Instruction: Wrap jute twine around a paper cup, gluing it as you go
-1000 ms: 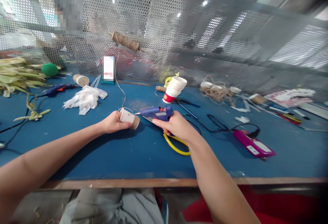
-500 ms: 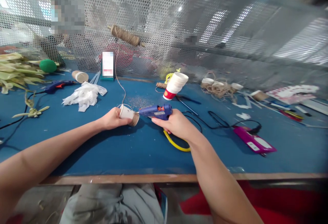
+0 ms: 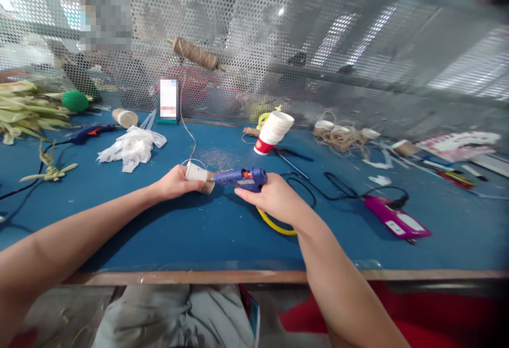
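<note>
My left hand (image 3: 177, 182) is closed around a white paper cup (image 3: 195, 172) tipped on its side, with brown twine (image 3: 207, 184) wound about the end facing right. A loose strand of twine (image 3: 193, 141) runs from the cup up to a spool (image 3: 195, 54) on the mesh panel. In my right hand (image 3: 274, 197) is a blue glue gun (image 3: 242, 177), its nozzle at the wound twine; whether it touches cannot be made out. Behind the glue gun leans a stack of paper cups (image 3: 274, 131), the lowest one red and white.
A second glue gun (image 3: 91, 133) and crumpled white plastic (image 3: 133, 146) lie on the left, near corn husks (image 3: 24, 109). A yellow ring (image 3: 276, 226) sits under my right hand. On the right are a black cable (image 3: 338, 191), a purple box (image 3: 395, 218) and twine-wrapped cups (image 3: 342, 133).
The glue gun's back end has dropped slightly, so it lies more level, and its nozzle has shifted a little left and down along the twine. My left hand still holds the cup.
</note>
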`<action>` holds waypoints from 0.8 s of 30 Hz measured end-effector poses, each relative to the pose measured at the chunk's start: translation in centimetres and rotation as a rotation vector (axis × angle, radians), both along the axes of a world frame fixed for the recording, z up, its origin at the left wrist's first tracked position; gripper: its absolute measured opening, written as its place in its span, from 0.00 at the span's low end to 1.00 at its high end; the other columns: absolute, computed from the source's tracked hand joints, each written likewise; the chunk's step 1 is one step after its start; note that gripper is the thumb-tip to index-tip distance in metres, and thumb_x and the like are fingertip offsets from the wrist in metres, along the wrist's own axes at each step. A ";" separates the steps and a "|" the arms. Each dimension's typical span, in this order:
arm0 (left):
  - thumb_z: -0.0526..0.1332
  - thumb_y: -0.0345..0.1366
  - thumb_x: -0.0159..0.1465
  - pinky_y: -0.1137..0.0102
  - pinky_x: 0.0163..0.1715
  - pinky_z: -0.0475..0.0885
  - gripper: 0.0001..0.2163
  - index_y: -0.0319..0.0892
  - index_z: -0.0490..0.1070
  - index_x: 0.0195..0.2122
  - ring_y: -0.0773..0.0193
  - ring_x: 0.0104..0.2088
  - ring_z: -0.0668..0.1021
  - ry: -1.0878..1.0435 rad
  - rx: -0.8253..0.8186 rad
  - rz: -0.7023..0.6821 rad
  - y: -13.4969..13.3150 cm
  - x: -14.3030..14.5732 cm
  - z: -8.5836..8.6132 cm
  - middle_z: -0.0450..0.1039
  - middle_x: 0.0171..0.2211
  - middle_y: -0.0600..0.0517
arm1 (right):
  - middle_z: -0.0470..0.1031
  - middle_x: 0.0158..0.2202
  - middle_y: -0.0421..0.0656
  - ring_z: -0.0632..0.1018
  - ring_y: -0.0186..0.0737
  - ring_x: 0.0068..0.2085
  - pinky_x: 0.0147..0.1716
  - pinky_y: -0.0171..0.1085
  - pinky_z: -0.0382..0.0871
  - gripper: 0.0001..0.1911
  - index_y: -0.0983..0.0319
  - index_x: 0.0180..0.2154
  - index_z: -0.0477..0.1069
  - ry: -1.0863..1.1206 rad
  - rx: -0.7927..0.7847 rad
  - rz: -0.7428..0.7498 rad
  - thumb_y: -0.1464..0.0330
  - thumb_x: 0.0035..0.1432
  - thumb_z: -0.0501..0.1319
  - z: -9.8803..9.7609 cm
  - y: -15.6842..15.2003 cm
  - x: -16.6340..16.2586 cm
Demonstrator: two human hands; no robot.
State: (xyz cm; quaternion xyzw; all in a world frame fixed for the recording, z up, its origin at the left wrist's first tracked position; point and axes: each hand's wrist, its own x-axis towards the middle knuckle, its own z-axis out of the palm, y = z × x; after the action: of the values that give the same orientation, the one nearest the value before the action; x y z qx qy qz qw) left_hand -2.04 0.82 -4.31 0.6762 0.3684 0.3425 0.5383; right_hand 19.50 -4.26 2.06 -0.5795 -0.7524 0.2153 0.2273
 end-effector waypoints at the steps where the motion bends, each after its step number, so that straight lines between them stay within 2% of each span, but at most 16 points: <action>1: 0.62 0.38 0.49 0.67 0.39 0.68 0.16 0.33 0.71 0.35 0.62 0.34 0.76 -0.006 -0.010 0.000 0.0 0.0 0.0 0.75 0.33 0.46 | 0.67 0.19 0.38 0.66 0.32 0.22 0.23 0.33 0.61 0.11 0.63 0.22 0.67 -0.002 0.005 0.001 0.62 0.45 0.58 -0.1 0.0 0.0; 10: 0.62 0.39 0.49 0.68 0.38 0.68 0.14 0.33 0.71 0.33 0.62 0.33 0.75 0.030 0.023 0.022 0.2 0.0 -0.4 0.75 0.33 0.47 | 0.70 0.21 0.40 0.68 0.36 0.24 0.26 0.35 0.63 0.13 0.64 0.24 0.70 -0.028 0.050 -0.034 0.60 0.46 0.57 -0.6 0.3 0.0; 19: 0.62 0.38 0.48 0.69 0.37 0.68 0.14 0.34 0.72 0.33 0.63 0.32 0.75 0.025 0.017 0.029 -0.3 0.3 0.4 0.75 0.32 0.48 | 0.70 0.21 0.40 0.68 0.35 0.24 0.24 0.33 0.62 0.12 0.64 0.24 0.68 -0.024 0.045 0.011 0.61 0.46 0.58 -0.6 0.0 0.1; 24: 0.61 0.38 0.50 0.69 0.36 0.68 0.13 0.33 0.72 0.32 0.63 0.32 0.75 0.054 0.057 0.018 -0.1 0.1 0.1 0.74 0.31 0.47 | 0.70 0.21 0.40 0.68 0.35 0.24 0.25 0.34 0.62 0.12 0.64 0.24 0.68 -0.034 0.063 -0.009 0.60 0.46 0.58 -0.6 0.0 0.1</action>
State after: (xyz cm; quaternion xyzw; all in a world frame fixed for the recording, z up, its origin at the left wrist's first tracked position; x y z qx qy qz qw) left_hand -1.91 0.69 -4.17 0.6971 0.3789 0.3390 0.5055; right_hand 19.57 -4.24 1.43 -0.5788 -0.7602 0.1804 0.2335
